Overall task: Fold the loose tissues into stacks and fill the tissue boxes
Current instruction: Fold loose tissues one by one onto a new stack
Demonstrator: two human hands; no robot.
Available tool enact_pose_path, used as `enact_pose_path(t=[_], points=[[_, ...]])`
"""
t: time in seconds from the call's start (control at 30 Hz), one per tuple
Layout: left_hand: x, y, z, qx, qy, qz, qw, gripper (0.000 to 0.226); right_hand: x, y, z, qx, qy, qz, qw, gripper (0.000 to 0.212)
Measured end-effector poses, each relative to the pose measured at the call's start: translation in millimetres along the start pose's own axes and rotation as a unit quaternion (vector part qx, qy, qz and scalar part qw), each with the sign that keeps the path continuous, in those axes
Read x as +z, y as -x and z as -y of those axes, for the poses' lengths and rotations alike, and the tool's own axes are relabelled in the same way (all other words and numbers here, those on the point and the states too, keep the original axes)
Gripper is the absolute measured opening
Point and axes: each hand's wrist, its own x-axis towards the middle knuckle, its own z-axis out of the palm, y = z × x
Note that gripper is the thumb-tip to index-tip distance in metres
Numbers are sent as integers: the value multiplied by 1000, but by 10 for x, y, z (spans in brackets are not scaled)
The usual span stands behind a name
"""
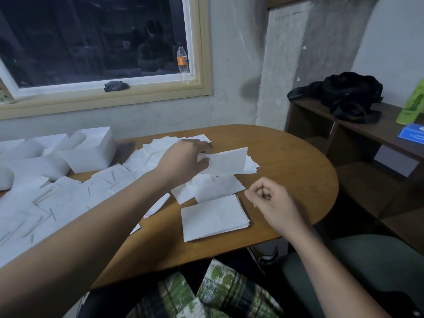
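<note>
Risk noted: the tissue sheet (226, 160) is pinched at one edge only by the left hand (183, 157), so neighbouring loose sheets may be dragged along or the sheet creased. The folded stack (214, 218) may be knocked askew by the right hand (270, 198), which is clenched loosely on nothing just beside it. The pinched sheet is held beyond the stack. The tissue boxes (89, 150) are set to the left on the surface (286, 161).

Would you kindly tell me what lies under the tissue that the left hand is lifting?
Beneath the lifted tissue, held by the left hand, more loose tissues lie overlapping on the table. How many lie directly under it is hidden by the sheet and the hand.
</note>
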Motion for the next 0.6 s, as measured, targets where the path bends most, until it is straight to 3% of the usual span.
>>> enact_pose_path(t=[0.1, 0.2, 0.27, 0.4, 0.53, 0.6], points=[[-148, 133, -104, 0, 51, -15, 999, 10, 24, -29, -40, 12, -4, -63, 998, 14], [-243, 288, -184, -16, 103, -10, 994, 5, 15, -48, -31, 23, -19, -78, 996, 32], [-296, 390, -235, -33, 149, 0, 988, 5, 5, -34, 5, 16, -31, -58, 998, 35], [-339, 553, -292, -96, 221, 54, 969, 6, -4, 15, 60, -7, -101, 6, 995, 12], [-312, 667, -226, -154, 274, 126, 941, 10, -30, 43, 83, -15, -108, 47, 993, 4], [-299, 725, -184, -170, 287, 152, 930, 10, -25, 45, 102, -8, -116, 64, 991, 16]])
